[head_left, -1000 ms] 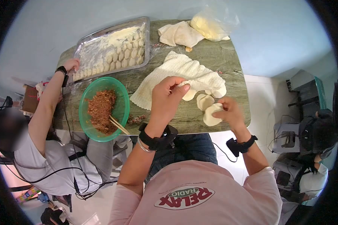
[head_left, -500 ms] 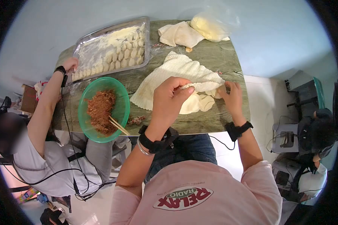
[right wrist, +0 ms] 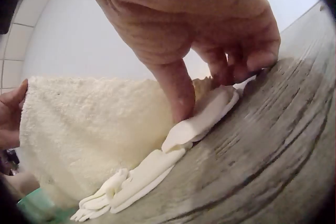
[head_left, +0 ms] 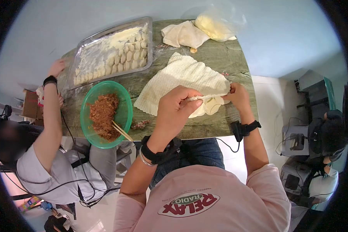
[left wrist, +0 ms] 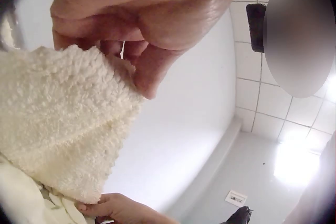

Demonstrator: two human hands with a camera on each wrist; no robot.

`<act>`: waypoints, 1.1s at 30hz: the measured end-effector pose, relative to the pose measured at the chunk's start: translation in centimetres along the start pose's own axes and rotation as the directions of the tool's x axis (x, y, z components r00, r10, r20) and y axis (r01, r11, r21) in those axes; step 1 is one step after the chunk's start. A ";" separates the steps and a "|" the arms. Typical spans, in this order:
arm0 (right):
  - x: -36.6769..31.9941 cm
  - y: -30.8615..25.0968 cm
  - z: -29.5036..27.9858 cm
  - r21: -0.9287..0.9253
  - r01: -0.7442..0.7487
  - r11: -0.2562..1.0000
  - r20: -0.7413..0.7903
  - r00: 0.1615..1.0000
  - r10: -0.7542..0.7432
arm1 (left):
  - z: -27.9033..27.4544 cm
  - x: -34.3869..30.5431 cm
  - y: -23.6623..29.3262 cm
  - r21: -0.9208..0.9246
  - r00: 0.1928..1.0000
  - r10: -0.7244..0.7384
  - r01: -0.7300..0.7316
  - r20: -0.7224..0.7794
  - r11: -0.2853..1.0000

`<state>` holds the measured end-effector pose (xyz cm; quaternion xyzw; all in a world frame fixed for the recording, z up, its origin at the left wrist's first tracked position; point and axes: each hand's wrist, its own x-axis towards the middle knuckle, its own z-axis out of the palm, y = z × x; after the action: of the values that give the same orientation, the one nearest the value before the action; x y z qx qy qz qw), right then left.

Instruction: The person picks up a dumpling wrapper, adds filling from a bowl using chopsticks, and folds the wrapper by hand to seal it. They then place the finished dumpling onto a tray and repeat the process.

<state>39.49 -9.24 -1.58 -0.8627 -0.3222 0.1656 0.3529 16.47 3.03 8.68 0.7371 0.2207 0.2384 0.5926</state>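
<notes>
The cream textured cloth (head_left: 181, 73) lies on the table, its near edge lifted. My left hand (head_left: 178, 106) pinches that edge between thumb and fingers; in the left wrist view the cloth (left wrist: 63, 119) hangs from the left hand (left wrist: 142, 19). At the cloth's right corner is my right hand (head_left: 239, 98). The right wrist view shows the right hand (right wrist: 205, 35) with thumb and fingers around the cloth's corner and a white dough round (right wrist: 202, 119). More overlapping dough rounds (right wrist: 142, 179) lie along the cloth's edge, partly beneath it.
A green bowl (head_left: 130, 112) of meat filling with chopsticks (head_left: 121, 130) stands to the left. Behind it is a metal tray (head_left: 150, 46) with rows of dumplings. A folded cloth (head_left: 185, 34) and a plastic bag (head_left: 216, 27) lie at the back. Another person's arm (head_left: 52, 116) reaches in at left.
My right hand has moved from the near dough rounds up to the cloth's right corner, the round it held now beside the others. My left hand has shifted slightly right, still pinching the edge.
</notes>
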 end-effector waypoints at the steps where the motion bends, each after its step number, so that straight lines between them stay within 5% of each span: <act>1: 0.2 0.5 0.3 -0.034 0.013 0.999 0.008 1.000 -0.012 | 0.0 -0.1 0.0 -0.014 1.000 -0.002 0.002 0.002 1.000; 4: -0.2 0.9 1.2 -0.062 0.106 0.992 -0.097 0.989 -0.112 | 0.0 -0.8 -0.1 0.001 0.999 0.007 -0.007 0.052 1.000; 8: -2.0 -0.5 1.3 0.061 0.031 0.998 -0.116 0.993 -0.024 | 0.3 -1.4 -1.0 -0.065 0.997 -0.010 0.015 0.080 0.998; 10: -2.0 0.2 2.0 0.360 0.172 0.917 -0.180 0.977 -0.112 | 0.0 -1.5 -1.0 -0.009 0.997 0.010 -0.009 0.072 1.000; 11: -2.4 0.4 1.8 0.360 0.174 0.916 -0.175 0.978 -0.117 | -0.1 -1.5 -1.1 -0.009 0.998 0.009 -0.008 0.066 1.000; 13: -4.4 -2.3 0.4 0.009 0.172 0.985 -0.375 0.914 -0.156 | -0.3 -1.2 -1.2 0.030 1.000 0.001 -0.001 0.002 1.000; 14: -5.6 -2.7 0.6 0.008 0.174 0.985 -0.372 0.915 -0.159 | -0.4 -1.0 -1.3 0.029 1.000 0.000 0.000 -0.003 1.000; 16: -7.6 -3.6 1.2 0.206 0.258 0.944 -0.030 0.966 -0.258 | -0.7 -0.5 -1.3 -0.019 1.000 -0.022 0.022 -0.015 1.000; 17: -7.7 -4.3 1.8 0.207 0.258 0.944 -0.031 0.966 -0.257 | -0.6 -0.3 -1.4 -0.018 1.000 -0.023 0.022 -0.015 1.000; 19: -8.0 -5.9 3.3 0.059 0.562 0.825 -0.097 0.826 -0.555 | -0.3 -0.1 -1.4 -0.064 0.997 0.030 -0.035 -0.074 0.997; 26: -6.2 -6.6 6.4 -0.286 0.464 0.839 -0.003 0.875 -0.485 | -0.1 -0.3 -1.0 -0.053 0.994 0.065 -0.070 -0.090 0.996; 28: -5.3 -5.4 7.2 -0.323 0.428 0.844 0.126 0.904 -0.410 | -0.2 -0.6 -1.2 -0.030 0.996 0.055 -0.057 -0.069 0.998; 31: -5.3 -5.6 8.1 -0.005 0.460 0.888 -0.098 0.883 -0.458 | 0.6 -0.5 -2.9 -0.086 0.983 0.141 -0.152 -0.120 0.985; 33: -4.9 -4.9 8.2 -0.038 0.405 0.913 -0.004 0.914 -0.406 | 0.4 -0.6 -3.2 -0.035 0.971 0.150 -0.159 -0.185 0.987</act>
<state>29.51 -5.71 -3.53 -0.7843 -0.4949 0.0778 0.3659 16.13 2.99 5.46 0.7124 0.2096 0.3554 0.5676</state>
